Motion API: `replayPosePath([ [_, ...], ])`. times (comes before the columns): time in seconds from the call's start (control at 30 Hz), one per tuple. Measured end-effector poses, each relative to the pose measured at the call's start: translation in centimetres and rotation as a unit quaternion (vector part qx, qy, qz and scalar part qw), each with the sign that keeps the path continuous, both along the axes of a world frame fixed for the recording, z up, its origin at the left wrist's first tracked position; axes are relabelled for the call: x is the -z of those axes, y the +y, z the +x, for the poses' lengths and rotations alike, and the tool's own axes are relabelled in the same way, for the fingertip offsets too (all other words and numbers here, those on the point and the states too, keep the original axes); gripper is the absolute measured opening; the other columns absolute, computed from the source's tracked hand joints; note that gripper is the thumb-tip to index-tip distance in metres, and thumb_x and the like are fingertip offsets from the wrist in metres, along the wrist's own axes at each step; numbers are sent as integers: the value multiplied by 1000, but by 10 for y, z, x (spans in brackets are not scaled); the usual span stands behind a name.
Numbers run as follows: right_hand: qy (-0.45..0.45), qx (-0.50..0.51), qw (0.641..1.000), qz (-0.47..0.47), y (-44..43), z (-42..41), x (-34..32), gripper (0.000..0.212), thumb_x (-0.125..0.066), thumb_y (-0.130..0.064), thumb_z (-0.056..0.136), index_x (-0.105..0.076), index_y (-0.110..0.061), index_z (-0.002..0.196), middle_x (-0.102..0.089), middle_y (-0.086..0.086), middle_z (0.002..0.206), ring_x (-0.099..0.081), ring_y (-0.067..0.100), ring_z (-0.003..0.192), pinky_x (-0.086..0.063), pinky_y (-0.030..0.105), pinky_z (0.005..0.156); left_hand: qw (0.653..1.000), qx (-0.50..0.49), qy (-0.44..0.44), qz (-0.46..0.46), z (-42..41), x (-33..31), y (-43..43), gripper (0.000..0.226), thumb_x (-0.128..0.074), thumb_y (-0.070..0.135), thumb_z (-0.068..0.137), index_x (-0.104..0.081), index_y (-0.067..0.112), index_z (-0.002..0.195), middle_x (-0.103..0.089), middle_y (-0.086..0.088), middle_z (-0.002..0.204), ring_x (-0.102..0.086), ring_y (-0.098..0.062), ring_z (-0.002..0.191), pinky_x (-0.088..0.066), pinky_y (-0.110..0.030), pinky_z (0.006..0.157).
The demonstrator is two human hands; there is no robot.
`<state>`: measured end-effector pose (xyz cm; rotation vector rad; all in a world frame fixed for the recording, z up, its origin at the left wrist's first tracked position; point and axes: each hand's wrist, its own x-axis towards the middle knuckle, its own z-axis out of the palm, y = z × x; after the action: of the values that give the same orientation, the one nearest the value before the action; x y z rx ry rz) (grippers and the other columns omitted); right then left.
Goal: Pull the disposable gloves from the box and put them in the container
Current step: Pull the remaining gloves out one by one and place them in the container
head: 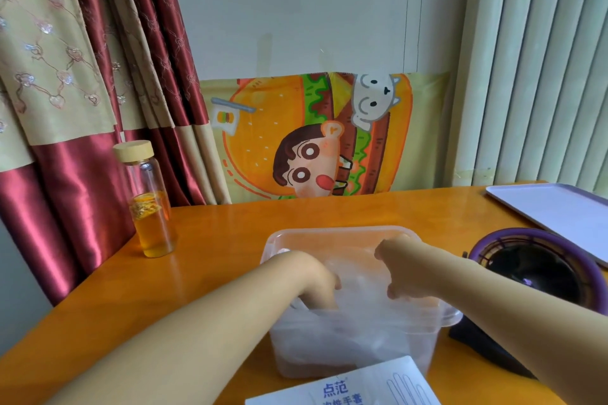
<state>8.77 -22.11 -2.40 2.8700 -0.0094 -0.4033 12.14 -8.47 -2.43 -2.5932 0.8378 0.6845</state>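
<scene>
A translucent plastic container [332, 233] stands on the orange table in front of me. Both my hands reach down into it. My left hand [317, 286] dips over the near left rim, its fingers hidden inside. My right hand [399, 273] is over the middle, fingers bent down onto thin clear gloves [362, 293] that fill the container. Whether either hand grips the gloves is hidden by the cloudy plastic. The white glove box [348, 386] with blue print lies at the bottom edge, just in front of the container.
A glass bottle [149, 204] with amber liquid and a wooden lid stands at the left. A purple-rimmed dark bowl [539, 263] sits to the right, a white tray [556, 214] behind it. Curtains and a cartoon cloth hang behind the table.
</scene>
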Motion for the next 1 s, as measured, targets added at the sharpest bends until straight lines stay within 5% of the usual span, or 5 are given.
replayPosePath([
  [0.37, 67, -94, 993, 28, 12, 15, 17, 60, -69, -39, 83, -51, -8, 132, -51, 8, 129, -54, 26, 113, -47, 31, 92, 997, 16, 69, 13, 19, 28, -10, 60, -43, 14, 100, -16, 21, 154, -22, -8, 157, -28, -30, 139, -35, -37, 103],
  [0.53, 166, -67, 984, 6, 8, 19, 26, 33, -41, -12, 100, -51, 3, 127, -45, 6, 81, -39, 16, 60, -37, 19, 43, 995, 10, 82, 47, 28, 46, -7, 58, -43, 25, 101, -19, 15, 153, -13, -7, 160, -18, -29, 145, -25, -42, 113],
  [0.63, 187, -89, 978, -36, 9, 22, 30, 33, -30, -3, 99, -51, 6, 123, -55, 18, 117, -41, 23, 81, -36, 25, 65, 994, 6, 82, 66, 29, 41, -5, 61, -42, 28, 101, -13, 19, 155, -4, -3, 162, -11, -28, 147, -21, -41, 114],
  [0.83, 171, -68, 982, -51, 11, 20, 25, 28, -33, -2, 98, -47, -1, 74, -39, 6, 72, -39, 22, 65, -35, 27, 70, 996, 19, 64, 53, 21, 28, -3, 73, -50, 33, 98, -4, 27, 155, -3, -2, 162, -9, -28, 148, -22, -44, 114],
  [1.0, 28, -76, 993, 81, -2, 2, 5, 61, -65, -36, 87, -44, -11, 139, -51, 4, 136, -49, 23, 122, -39, 30, 102, 995, 21, 6, -101, 7, 0, 12, 78, -55, 52, 90, -18, 25, 153, -29, 1, 156, -36, -22, 137, -34, -32, 106],
])
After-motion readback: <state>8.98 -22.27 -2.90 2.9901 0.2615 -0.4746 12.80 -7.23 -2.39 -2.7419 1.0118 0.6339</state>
